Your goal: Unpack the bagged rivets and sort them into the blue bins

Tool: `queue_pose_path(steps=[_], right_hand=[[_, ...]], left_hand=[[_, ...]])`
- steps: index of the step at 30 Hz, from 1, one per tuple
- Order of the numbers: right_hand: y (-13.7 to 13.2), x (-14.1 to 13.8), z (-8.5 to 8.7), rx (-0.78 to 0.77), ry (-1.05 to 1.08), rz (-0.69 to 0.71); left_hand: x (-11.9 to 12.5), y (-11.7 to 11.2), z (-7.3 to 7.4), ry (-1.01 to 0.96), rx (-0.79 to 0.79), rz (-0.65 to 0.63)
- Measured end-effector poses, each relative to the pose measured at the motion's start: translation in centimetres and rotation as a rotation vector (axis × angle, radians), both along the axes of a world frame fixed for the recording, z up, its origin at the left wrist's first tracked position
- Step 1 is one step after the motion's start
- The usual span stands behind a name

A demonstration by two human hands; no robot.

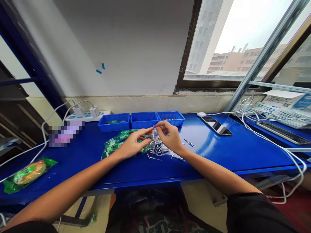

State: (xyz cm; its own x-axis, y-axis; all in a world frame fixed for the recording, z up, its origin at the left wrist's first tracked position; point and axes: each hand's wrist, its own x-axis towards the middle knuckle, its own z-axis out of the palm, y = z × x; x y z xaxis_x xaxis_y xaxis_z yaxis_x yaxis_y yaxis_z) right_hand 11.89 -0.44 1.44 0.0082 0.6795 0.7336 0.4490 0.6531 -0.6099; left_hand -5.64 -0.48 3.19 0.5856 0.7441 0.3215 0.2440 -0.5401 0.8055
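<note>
Both my hands meet over the middle of a blue table. My left hand is pinched, thumb and forefinger closed on a small clear plastic bag. My right hand is curled around the same bag's upper edge, fingertips pressed together. Beneath the hands lies a scatter of small metal pins, and a clear bag of green parts lies just to the left of them.
Three blue trays stand in a row behind my hands. A power strip with chargers sits back left, a wrapped bun at front left. A phone lies to the right, with white cables and boxes beyond.
</note>
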Motion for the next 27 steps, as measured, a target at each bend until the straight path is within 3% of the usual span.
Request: queue_pose_path(steps=[15, 27], right_hand=[[-0.07, 0.01, 0.01, 0.062, -0.027, -0.005], [-0.02, 0.10, -0.05, 0.032, -0.047, -0.002]], left_hand=[[0.02, 0.04, -0.52, 0.006, 0.101, -0.065], [-0.27, -0.15, 0.43, -0.019, 0.011, -0.032]])
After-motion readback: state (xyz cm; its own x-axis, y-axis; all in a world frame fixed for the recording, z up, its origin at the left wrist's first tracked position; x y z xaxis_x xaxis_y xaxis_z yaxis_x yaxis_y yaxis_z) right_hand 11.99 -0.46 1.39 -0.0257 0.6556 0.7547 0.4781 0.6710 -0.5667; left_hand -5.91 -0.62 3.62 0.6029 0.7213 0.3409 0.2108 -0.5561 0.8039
